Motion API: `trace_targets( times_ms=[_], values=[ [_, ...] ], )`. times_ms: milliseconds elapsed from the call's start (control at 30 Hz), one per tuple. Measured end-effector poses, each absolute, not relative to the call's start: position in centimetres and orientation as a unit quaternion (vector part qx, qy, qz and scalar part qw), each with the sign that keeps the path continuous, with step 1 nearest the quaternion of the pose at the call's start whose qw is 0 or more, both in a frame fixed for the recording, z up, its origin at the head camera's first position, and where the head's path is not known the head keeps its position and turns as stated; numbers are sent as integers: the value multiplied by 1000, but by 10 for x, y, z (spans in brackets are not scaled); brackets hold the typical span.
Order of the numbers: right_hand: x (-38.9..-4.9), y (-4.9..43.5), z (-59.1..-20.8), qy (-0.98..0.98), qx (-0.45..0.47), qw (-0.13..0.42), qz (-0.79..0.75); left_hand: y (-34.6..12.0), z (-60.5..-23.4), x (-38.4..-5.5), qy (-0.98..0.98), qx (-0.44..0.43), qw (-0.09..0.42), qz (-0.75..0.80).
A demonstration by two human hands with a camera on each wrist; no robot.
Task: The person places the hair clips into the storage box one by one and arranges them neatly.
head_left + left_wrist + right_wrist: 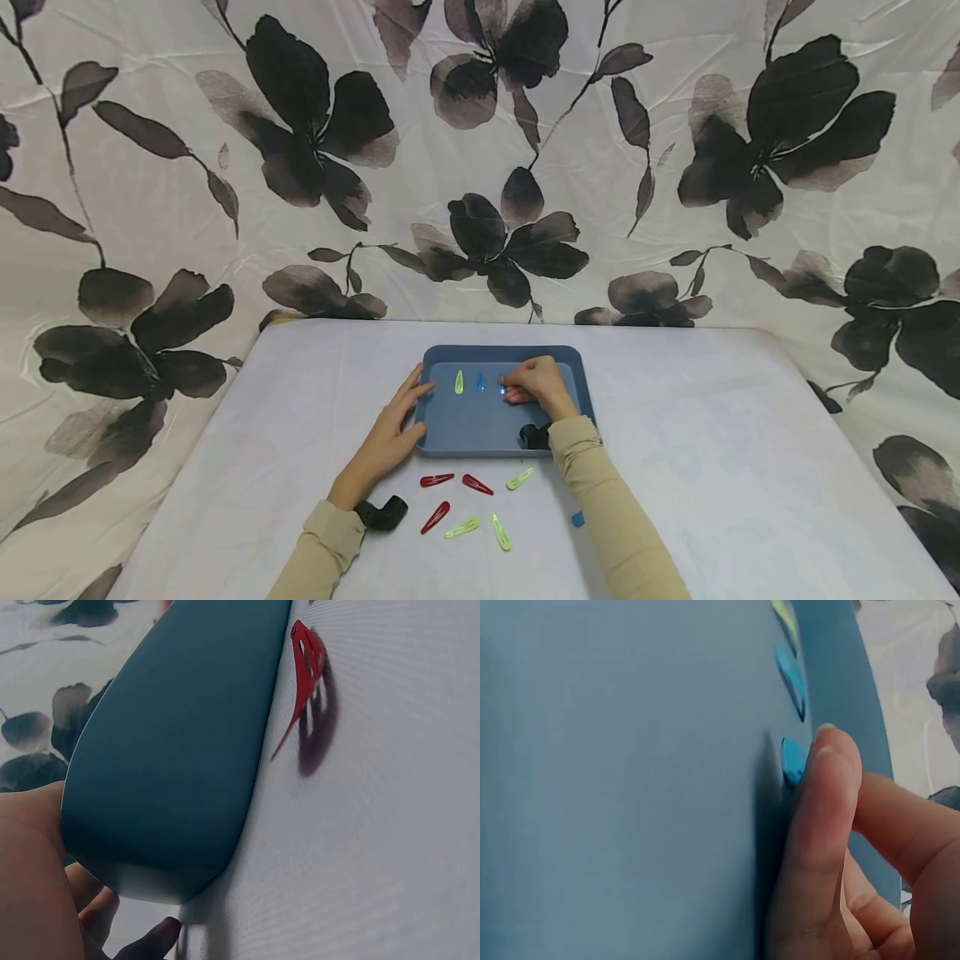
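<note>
A blue tray [480, 429] lies on the table. My right hand [538, 385] is over its right half and pinches a blue hair clip [793, 760] between thumb and fingers, close to the tray floor; the fingers cover part of that clip. To its left, a second blue hair clip [481, 382] and a light green hair clip [459, 382] lie in a row inside the tray. My left hand [390, 429] touches the tray's left rim with fingers extended, the thumb near the front left corner. In the left wrist view the tray's outer wall [180, 742] shows beside that hand.
In front of the tray lie several loose hair clips, among them a red clip [435, 517] and a green clip [501, 532]. A blue item [577, 519] is partly hidden by the right sleeve [618, 517]. Floral cloth [480, 158] hangs behind the white-covered table [720, 433].
</note>
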State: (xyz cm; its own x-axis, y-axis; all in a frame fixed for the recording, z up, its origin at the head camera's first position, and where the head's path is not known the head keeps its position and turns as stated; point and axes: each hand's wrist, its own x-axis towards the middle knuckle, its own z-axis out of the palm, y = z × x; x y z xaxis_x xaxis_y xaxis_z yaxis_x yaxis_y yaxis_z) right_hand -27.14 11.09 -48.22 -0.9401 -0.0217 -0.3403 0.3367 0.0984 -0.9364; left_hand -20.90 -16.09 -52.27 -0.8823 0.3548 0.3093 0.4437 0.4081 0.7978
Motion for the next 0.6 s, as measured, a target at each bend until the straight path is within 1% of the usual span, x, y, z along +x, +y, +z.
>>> trace_targets(
  times_ms=[267,600],
  values=[
    [-268,113,-481,718,99,136,-676,-161,-521,-208,-836,-252,56,-484],
    [-271,111,-485,720,100,130,-674,-161,-521,-208,-837,-250,53,-484]
  ],
)
